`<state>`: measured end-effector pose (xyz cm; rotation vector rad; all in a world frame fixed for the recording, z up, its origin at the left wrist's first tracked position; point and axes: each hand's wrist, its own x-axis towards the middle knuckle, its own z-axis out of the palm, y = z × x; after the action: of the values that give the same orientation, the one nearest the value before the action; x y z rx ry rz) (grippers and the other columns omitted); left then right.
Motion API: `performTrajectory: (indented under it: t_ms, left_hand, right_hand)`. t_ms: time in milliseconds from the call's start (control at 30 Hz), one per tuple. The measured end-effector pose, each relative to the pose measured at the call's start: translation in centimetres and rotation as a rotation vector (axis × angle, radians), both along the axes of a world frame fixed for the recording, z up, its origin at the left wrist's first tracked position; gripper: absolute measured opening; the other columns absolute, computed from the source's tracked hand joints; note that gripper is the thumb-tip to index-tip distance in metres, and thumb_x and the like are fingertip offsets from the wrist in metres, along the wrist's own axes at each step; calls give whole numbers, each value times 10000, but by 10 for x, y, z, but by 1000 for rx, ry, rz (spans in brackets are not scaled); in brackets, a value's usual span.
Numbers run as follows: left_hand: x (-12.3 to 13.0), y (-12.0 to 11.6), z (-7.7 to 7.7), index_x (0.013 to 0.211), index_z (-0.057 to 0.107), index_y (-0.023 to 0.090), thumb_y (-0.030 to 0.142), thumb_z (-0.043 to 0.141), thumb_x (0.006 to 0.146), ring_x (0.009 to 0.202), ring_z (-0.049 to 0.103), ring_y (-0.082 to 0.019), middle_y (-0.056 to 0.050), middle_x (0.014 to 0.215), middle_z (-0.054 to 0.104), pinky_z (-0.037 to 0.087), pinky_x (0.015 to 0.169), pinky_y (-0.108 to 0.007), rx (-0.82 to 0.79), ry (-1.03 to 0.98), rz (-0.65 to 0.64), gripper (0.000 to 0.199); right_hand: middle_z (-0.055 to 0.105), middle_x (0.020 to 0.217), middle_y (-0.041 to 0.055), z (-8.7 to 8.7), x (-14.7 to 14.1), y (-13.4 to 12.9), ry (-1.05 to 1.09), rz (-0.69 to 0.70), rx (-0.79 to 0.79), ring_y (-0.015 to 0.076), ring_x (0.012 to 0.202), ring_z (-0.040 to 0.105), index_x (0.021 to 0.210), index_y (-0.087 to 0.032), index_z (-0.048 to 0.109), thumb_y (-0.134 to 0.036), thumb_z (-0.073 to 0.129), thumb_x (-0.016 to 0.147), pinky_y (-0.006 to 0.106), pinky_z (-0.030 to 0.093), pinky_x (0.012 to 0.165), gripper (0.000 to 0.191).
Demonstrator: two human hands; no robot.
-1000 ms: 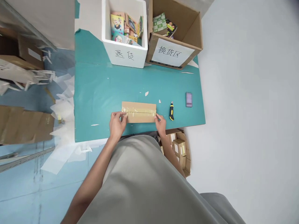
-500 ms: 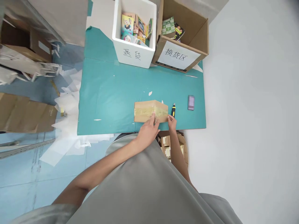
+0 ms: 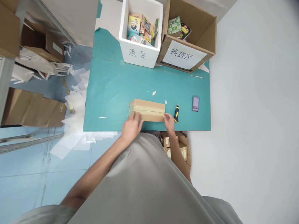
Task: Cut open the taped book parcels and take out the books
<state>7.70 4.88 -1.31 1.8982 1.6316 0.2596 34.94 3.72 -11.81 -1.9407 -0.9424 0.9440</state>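
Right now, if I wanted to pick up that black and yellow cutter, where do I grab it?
Take the cutter around the middle of its handle, probably best from the person's side of the table, just beyond the right hand. It lies with its thin, metal-coloured tip pointing away from the person, so the thicker handle is nearer.

handwritten 退货 on the white foam box (image 3: 149, 56), handwritten 换货区 on the paper sheet (image 3: 184, 59) on the cardboard box (image 3: 206, 37)

Warehouse returns corner: returns-labelled foam bin (image 3: 137, 56), exchange-labelled carton (image 3: 187, 56), metal racking (image 3: 7, 73)
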Motion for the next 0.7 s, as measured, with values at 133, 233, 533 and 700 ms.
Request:
performTrajectory:
  t_ms: [133, 233, 533, 700]
  left_hand:
    - [-41, 9, -36, 1481, 624, 187, 389, 583, 1036, 1248, 697, -418, -213, 1569, 595, 543, 1072, -505, -27, -42, 112, 490]
    - [-59, 8, -52, 1524, 591, 172, 364, 565, 1034, 1267, 679, -415, -224, 1541, 613, 530, 1079, -494, -18, -30, 136, 527]
    - [-114, 15, -85, 1354, 694, 130, 317, 401, 1063, 1162, 723, -367, -239, 1309, 734, 524, 1070, -467, 53, 37, 298, 454]
    - [-150, 26, -111, 1326, 725, 135, 334, 508, 996, 1166, 741, -349, -212, 1282, 774, 533, 1100, -475, -82, -95, 489, 442]
  right_hand:
    - [780, 1220, 157, 17, -37, 3, -143, 142, -7, 275, 1121, 738, 1202, -177, 692, -325, 570, 951, 434, 590, 1042, 316]
    - [736, 1287, 176, 37, -62, 2, -338, 245, -22, 310, 1167, 707, 1311, -174, 672, -286, 472, 1026, 485, 536, 1109, 366]
    - [585, 1523, 200, 93, -174, -7, -352, 714, 114, 360, 1278, 655, 1542, -279, 567, -375, 564, 1082, 579, 539, 1129, 471]
    - [644, 1484, 126, 112, -226, -7, -305, 928, 105, 293, 1234, 684, 1442, -259, 638, -419, 686, 1064, 524, 607, 1054, 413]
